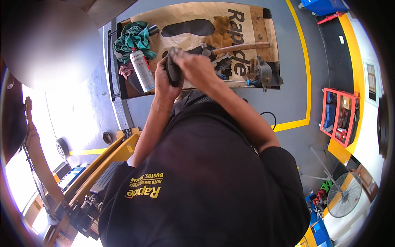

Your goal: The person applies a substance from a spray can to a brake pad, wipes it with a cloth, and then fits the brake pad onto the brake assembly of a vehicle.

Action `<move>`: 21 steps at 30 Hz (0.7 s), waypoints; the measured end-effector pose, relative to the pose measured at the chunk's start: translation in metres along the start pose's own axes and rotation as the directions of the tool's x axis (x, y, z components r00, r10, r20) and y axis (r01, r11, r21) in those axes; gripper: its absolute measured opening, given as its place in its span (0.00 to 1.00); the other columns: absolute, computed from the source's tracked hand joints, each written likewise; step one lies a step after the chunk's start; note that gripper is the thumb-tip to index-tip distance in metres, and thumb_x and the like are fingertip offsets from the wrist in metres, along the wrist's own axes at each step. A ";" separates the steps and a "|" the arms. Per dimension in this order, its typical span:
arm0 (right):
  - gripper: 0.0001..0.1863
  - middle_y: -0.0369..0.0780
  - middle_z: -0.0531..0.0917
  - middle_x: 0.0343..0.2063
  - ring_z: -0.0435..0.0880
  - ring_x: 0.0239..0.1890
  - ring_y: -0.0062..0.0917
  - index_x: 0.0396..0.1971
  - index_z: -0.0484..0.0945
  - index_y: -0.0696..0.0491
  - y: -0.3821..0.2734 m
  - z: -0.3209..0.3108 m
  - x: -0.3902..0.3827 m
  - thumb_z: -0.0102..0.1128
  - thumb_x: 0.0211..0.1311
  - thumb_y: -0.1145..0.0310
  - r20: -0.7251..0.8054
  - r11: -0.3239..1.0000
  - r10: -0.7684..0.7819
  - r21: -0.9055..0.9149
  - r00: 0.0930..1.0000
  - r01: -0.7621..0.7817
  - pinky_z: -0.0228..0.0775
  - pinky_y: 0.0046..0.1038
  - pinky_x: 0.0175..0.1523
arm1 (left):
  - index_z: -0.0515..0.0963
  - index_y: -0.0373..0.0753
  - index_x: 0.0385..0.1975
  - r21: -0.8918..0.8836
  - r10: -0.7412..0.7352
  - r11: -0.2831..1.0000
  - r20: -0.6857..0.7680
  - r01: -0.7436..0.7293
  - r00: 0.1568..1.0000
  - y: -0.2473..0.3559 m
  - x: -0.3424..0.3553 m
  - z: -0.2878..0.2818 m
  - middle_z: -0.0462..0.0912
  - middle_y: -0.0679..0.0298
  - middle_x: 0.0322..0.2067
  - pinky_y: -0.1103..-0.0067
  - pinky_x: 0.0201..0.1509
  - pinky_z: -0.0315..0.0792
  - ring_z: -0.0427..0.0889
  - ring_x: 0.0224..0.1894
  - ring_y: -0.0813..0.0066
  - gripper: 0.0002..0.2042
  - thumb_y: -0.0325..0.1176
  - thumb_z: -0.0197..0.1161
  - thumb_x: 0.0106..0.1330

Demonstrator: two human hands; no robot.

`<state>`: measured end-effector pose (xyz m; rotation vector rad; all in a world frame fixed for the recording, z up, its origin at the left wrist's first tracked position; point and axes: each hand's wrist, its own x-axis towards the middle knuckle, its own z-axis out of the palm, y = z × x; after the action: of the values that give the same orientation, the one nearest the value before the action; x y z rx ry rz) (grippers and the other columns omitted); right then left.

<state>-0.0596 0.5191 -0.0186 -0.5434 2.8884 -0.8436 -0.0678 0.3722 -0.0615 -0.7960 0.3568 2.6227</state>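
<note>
My left hand [163,82] is wrapped round a dark, thick, curved block that looks like a brake pad [174,73], held upright over the near edge of the cart. Against the pad's upper end, my right hand [195,69] has its fingers curled together; the fingertips are slightly blurred, and anything small within them is hidden. Just beyond that hand lies a hammer [240,47] with a wooden handle. A spray can [142,71] lies to the left of my left hand, beside a crumpled green rag [133,40].
Brown paper [181,12] covers the cart top. On the right rest a metal brake caliper part [263,72] and a blue-handled screwdriver [252,82]. A yellow lift arm [119,150] stands at left, a red tool shelf [340,117] and a standing fan [345,194] at right.
</note>
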 end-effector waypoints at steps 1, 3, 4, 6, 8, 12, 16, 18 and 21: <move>0.27 0.47 0.82 0.64 0.84 0.64 0.33 0.66 0.78 0.55 -0.007 -0.033 0.018 0.56 0.65 0.73 0.265 0.991 0.136 -0.032 0.955 -0.132 0.82 0.36 0.60 | 0.80 0.38 0.51 0.099 -0.001 0.995 0.090 -0.008 0.996 0.005 0.002 -0.002 0.89 0.58 0.42 0.70 0.54 0.85 0.89 0.43 0.64 0.16 0.42 0.49 0.80; 0.27 0.47 0.82 0.64 0.84 0.64 0.34 0.66 0.78 0.55 -0.003 0.001 -0.006 0.56 0.65 0.73 0.052 1.000 -0.013 0.010 0.999 0.013 0.82 0.36 0.60 | 0.80 0.39 0.49 0.081 -0.002 0.997 0.082 -0.005 0.997 0.005 0.001 -0.010 0.89 0.60 0.41 0.70 0.54 0.85 0.89 0.44 0.66 0.15 0.40 0.49 0.80; 0.27 0.48 0.82 0.64 0.84 0.63 0.34 0.66 0.78 0.54 -0.005 0.012 -0.019 0.56 0.65 0.74 -0.163 0.986 -0.163 0.018 0.973 0.168 0.82 0.36 0.61 | 0.80 0.39 0.48 0.058 0.001 0.998 0.072 -0.006 0.997 0.005 0.000 -0.008 0.89 0.61 0.40 0.70 0.55 0.84 0.88 0.44 0.67 0.14 0.38 0.48 0.80; 0.27 0.48 0.82 0.64 0.84 0.64 0.34 0.66 0.78 0.54 -0.012 0.007 -0.033 0.55 0.66 0.74 -0.133 0.974 -0.226 -0.021 0.965 0.226 0.81 0.35 0.62 | 0.81 0.38 0.50 0.084 -0.135 0.990 0.323 0.113 0.937 0.013 0.007 -0.027 0.89 0.59 0.42 0.65 0.59 0.82 0.89 0.45 0.65 0.16 0.41 0.49 0.80; 0.27 0.48 0.81 0.64 0.84 0.64 0.34 0.66 0.78 0.54 -0.006 0.010 -0.030 0.55 0.67 0.73 -0.134 0.981 -0.188 0.019 0.973 0.192 0.81 0.35 0.62 | 0.81 0.38 0.50 0.039 -0.154 0.988 0.326 0.149 0.933 0.006 0.007 -0.018 0.89 0.59 0.42 0.67 0.60 0.82 0.89 0.46 0.64 0.16 0.40 0.48 0.80; 0.26 0.46 0.82 0.64 0.84 0.64 0.33 0.65 0.79 0.54 0.003 -0.005 0.001 0.54 0.68 0.73 -0.025 0.994 0.063 0.095 0.998 -0.060 0.81 0.34 0.62 | 0.80 0.37 0.51 0.037 -0.069 0.997 0.138 0.064 0.988 0.001 0.006 -0.019 0.89 0.58 0.45 0.70 0.57 0.83 0.89 0.47 0.64 0.16 0.39 0.47 0.81; 0.25 0.44 0.82 0.64 0.85 0.62 0.34 0.64 0.80 0.55 -0.016 0.015 -0.044 0.55 0.67 0.72 -0.162 0.977 -0.211 -0.080 0.964 0.200 0.83 0.34 0.60 | 0.79 0.36 0.54 0.180 -0.171 0.979 0.446 0.099 0.879 0.014 0.013 -0.025 0.88 0.57 0.47 0.70 0.54 0.86 0.89 0.51 0.64 0.16 0.38 0.47 0.81; 0.25 0.45 0.83 0.63 0.86 0.61 0.34 0.64 0.80 0.55 -0.008 0.013 -0.033 0.56 0.67 0.72 -0.176 0.976 -0.215 -0.064 0.961 0.207 0.83 0.34 0.60 | 0.79 0.36 0.55 0.179 -0.187 0.976 0.422 0.121 0.887 0.009 0.015 -0.024 0.88 0.57 0.46 0.70 0.53 0.86 0.89 0.50 0.64 0.17 0.39 0.47 0.81; 0.27 0.47 0.83 0.62 0.84 0.63 0.33 0.64 0.79 0.57 -0.004 -0.022 0.001 0.59 0.64 0.74 0.057 0.991 0.106 0.070 0.993 -0.110 0.82 0.34 0.61 | 0.80 0.38 0.55 0.072 -0.020 0.997 0.056 0.016 0.998 0.000 0.008 -0.011 0.88 0.57 0.46 0.70 0.52 0.85 0.88 0.42 0.62 0.19 0.43 0.48 0.80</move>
<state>-0.0629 0.5274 0.0022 -0.3922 2.7971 -0.9008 -0.0684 0.3710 -0.0745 -0.6964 0.4232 2.5947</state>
